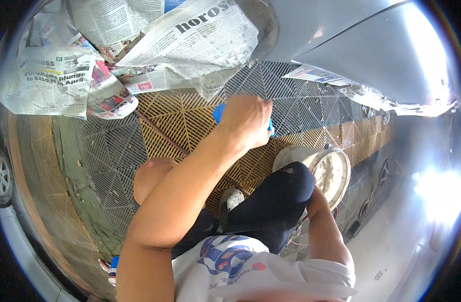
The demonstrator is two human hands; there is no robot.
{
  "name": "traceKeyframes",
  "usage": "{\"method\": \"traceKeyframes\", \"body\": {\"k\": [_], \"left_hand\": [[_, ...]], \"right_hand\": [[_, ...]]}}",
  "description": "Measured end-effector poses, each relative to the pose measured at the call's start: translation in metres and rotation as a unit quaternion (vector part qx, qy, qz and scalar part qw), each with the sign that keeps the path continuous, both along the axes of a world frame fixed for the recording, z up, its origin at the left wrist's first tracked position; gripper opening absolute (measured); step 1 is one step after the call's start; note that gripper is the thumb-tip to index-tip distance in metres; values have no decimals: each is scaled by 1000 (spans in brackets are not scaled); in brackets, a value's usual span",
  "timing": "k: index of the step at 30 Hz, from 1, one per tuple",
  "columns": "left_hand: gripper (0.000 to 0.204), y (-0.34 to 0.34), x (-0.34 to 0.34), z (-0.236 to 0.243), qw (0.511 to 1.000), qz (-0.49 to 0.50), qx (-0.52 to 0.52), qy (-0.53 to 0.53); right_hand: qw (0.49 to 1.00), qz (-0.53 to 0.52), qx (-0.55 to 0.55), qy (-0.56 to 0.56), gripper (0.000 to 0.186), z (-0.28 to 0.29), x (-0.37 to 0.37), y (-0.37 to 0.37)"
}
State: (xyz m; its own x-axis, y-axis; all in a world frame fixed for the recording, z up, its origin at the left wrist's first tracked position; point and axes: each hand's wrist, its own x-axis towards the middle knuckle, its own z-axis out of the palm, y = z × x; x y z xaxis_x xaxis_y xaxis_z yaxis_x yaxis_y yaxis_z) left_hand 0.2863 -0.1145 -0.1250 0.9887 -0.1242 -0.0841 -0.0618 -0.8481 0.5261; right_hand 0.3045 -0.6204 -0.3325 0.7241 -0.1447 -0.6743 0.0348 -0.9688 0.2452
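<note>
Over floor tiles [172, 118]: left hand [246, 120] curled round blue object [219, 113].

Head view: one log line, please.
left hand: gripping blue object | right hand: mostly hidden by right knee | nearby: white bucket, newspaper sheets

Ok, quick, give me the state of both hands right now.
Left hand: closed, holding a blue object.
Right hand: mostly hidden by the bent knee; open or closed cannot be told.
</note>
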Motion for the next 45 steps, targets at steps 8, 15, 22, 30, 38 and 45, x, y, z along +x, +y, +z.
{"method": "traceKeyframes", "body": {"k": [8,15,22,30,38,45], "left_hand": [[48,2,10,-3,999,-17,9,42],[54,-2,27,-18,999,-29,-10,17],[55,14,33,-12,997,-23,-9,66],[66,25,23,-3,997,-2,23,77],[58,39,7,11,997,18,23,65],[58,41,-3,19,997,18,36,68]], "right_hand": [[983,-2,167,-75,44,131,17,31],[862,-86,362,-344,39,288,9,62],[438,-409,714,-362,51,209,45,208],[766,-286,393,-420,39,-35,68,337],[543,-34,514,-663,55,90,106,392],[459,55,504,-730,57,141,137,417]]}}
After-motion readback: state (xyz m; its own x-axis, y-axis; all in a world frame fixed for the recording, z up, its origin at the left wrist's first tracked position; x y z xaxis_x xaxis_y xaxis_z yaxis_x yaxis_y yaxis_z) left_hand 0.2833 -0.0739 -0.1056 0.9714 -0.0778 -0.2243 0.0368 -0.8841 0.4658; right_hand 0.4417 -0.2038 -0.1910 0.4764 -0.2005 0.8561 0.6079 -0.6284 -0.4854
